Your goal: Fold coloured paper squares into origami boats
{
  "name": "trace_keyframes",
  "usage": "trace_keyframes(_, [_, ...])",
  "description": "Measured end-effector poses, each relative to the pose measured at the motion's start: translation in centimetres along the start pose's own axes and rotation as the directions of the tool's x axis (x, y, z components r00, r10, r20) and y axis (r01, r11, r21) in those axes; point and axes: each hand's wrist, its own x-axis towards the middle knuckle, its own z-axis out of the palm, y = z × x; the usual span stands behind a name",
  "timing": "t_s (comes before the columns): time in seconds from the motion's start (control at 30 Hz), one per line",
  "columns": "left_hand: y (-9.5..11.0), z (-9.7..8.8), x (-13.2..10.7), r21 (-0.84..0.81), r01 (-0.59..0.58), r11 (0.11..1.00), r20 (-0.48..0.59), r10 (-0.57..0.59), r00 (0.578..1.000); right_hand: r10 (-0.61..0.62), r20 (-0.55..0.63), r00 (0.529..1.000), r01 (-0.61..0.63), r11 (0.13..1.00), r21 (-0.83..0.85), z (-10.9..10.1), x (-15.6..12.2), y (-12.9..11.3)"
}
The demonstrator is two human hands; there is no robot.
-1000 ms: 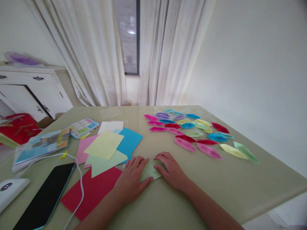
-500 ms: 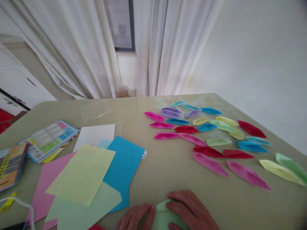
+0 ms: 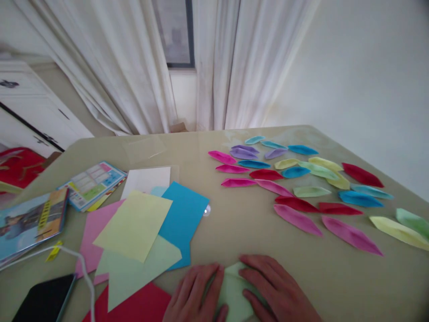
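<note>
a folded green paper [image 3: 236, 284] lies flat between two bare hands, nearer the person than the blue sheet [image 3: 186, 217] and to its right. the left hand [image 3: 199, 293] has its fingers nearly together and thumb apart, resting on the paper's left side; the right hand [image 3: 275, 286] is loosely curved, fingers and thumb parted over the opposite side (neither appears to pinch it). a crease shows near the paper's far end. the step, judged to be flattening a fold, is best done by aligning edges first, steadying one side, then pressing outward along the crease with even force, lest the paper skew. the surface is a smooth, faintly glossy table [image 3: 335, 286]. to the right of the blue sheet and beyond it lie many-coloured pointed pieces [image 3: 266, 174]; a yellow sheet [image 3: 134, 228] overlaps its left side, and a phone [image 3: 45, 299] lies farther left and nearer. beyond it hang pale curtains [image 3: 214, 67] flanking a window [image 3: 177, 31]; far to its left stands a white cabinet [image 3: 27, 98].
</note>
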Motion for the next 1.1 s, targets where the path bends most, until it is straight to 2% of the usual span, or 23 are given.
trace_keyframes(0.1, [0.3, -1.1, 1.1, -0.081, -0.085, 0.993, 0.055, 0.09, 0.994, 0.067, 0.029, 0.997, -0.068, 0.997, 0.02, -0.4, 0.1, -0.7])
trace_keyframes(0.23, [1.4, -2.5, 2.3, -0.158, 0.094, 0.983, 0.154, -0.069, 0.986, 0.14, 0.064, 0.988, -0.148, 0.978, 0.149, -0.9, 0.3, -0.8])
trace_keyframes(0.43, [1.9, -3.3, 3.0, -0.262, 0.188, 0.947, 0.262, -0.118, 0.958, 0.166, 0.098, 0.981, -0.183, 0.963, 0.2, -0.9, 0.3, -0.3])
trace_keyframes(0.77, [1.5, -3.5, 3.3, -0.272, 0.175, 0.946, 0.195, -0.124, 0.973, 0.161, 0.111, 0.981, -0.178, 0.97, 0.168, -0.2, 0.5, 0.4])
trace_keyframes(0.93, [1.3, -3.5, 3.3, -0.281, 0.157, 0.947, 0.179, -0.109, 0.978, 0.101, 0.073, 0.992, -0.112, 0.981, 0.159, -0.8, 1.7, -0.1])
trace_keyframes(1.1, [1.0, -3.7, 3.2, -0.267, 0.15, 0.952, 0.217, -0.092, 0.972, 0.077, 0.113, 0.991, -0.092, 0.986, 0.142, -1.6, 2.7, -0.9])
